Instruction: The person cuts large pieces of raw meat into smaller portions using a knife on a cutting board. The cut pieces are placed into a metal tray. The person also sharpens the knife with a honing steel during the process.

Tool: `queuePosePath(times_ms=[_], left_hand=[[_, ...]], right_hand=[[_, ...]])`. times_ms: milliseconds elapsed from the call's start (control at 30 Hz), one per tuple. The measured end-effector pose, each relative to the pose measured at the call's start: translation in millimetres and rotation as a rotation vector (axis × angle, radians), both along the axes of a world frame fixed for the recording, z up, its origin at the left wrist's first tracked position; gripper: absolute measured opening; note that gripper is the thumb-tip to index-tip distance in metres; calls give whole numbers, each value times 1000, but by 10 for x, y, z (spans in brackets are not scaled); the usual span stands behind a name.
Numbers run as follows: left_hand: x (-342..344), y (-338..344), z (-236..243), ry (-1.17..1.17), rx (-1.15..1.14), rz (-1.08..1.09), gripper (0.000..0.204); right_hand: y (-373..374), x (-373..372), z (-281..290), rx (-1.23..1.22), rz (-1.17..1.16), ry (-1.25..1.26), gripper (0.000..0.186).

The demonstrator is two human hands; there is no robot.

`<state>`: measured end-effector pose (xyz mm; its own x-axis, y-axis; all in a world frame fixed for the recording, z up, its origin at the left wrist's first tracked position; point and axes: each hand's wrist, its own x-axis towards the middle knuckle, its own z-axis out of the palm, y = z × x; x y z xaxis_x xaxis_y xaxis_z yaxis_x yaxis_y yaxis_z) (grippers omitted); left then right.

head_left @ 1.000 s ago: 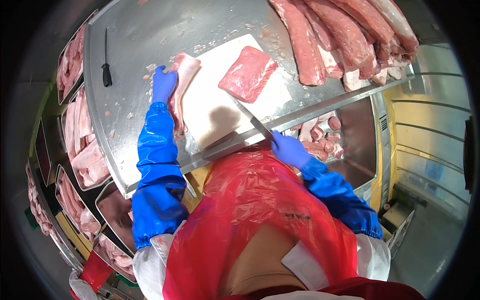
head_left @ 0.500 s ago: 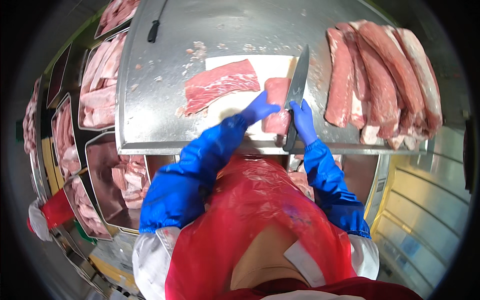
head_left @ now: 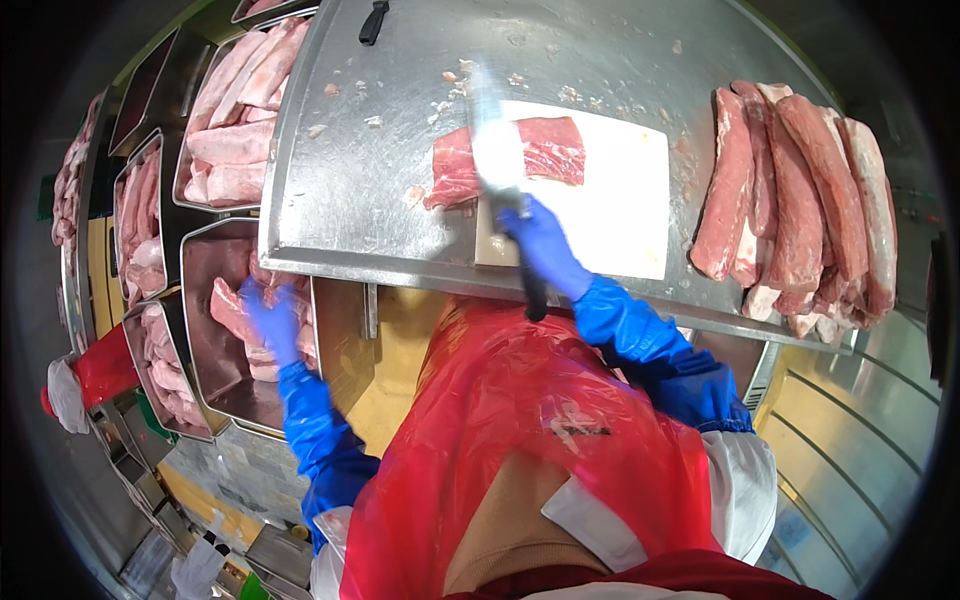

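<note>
My right hand, in a blue glove, is closed round the black handle of a knife. The blurred blade reaches away over a flat slab of red meat. That slab lies partly on the white cutting board and partly on the metal table. Down to the left, my left hand is inside a metal bin, against pieces of pink meat. Its fingers are smeared by motion, so whether they grip a piece cannot be made out.
Long meat strips are piled on the table's right end. A second black-handled tool lies at the far edge. More bins of meat stand along the left side. A person in a red apron is at the far left.
My left hand has moved from the board down-left into the bin. The smaller meat piece has gone from the board. My right hand has swung the knife left over the slab.
</note>
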<state>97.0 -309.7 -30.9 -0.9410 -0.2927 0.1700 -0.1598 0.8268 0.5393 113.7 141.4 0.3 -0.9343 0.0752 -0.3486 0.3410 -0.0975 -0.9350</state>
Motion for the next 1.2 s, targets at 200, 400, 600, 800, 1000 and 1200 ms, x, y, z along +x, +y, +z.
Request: queuePosePath(times_ms=[200,400,600,800,1000,1200], left_hand=[[-942,3224,12,94,-443,-961,92],[-2124,3795,-173,-450,69,-1166,85],[-1059,4979,336,-312,-483,-1196,98],[-675,3751,-311,-155,-180,-1003,103],[-607,3611,-79,112,212,-1070,64],[-843,3738,-392,159,182,-1235,56]], right_hand=[[1849,537,-695,1147,-275,75,26],[2138,1085,-1123,513,-552,6,27],[2290,1251,-1108,339,-720,47,27],[2007,1543,-640,658,-573,-161,25],[890,676,-305,855,-113,-20,22],[682,636,-320,1009,45,-113,23]])
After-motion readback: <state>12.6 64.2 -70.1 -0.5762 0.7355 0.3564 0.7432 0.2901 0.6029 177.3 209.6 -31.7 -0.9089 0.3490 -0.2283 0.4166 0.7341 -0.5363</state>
